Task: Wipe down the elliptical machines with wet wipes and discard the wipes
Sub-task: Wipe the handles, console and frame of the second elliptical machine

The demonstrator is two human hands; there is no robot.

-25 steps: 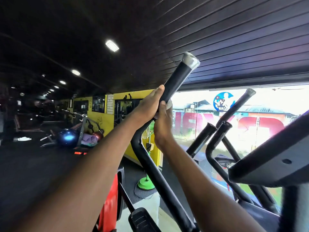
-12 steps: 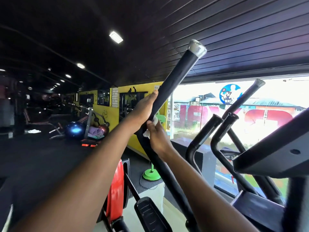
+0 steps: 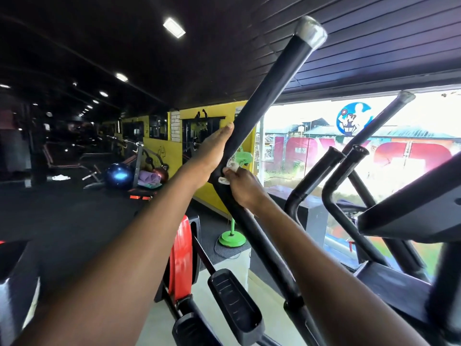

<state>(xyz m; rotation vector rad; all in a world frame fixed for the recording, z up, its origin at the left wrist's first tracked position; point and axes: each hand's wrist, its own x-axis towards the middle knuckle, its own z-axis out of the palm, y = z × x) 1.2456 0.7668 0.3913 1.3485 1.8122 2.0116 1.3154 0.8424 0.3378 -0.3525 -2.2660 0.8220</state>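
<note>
Both hands work my handlebar [image 3: 272, 101]: left hand [image 3: 214, 151] flat against it, right hand [image 3: 240, 183] pinching the wipe [image 3: 230, 171]. Mid-wipe; next I'd judge a downward stroke.

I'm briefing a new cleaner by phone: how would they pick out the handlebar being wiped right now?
Start at the big bright window and look to its left edge. The handlebar being wiped is the long black one slanting up across it, the only one with both hands on it and a white wipe pressed against it.
</note>
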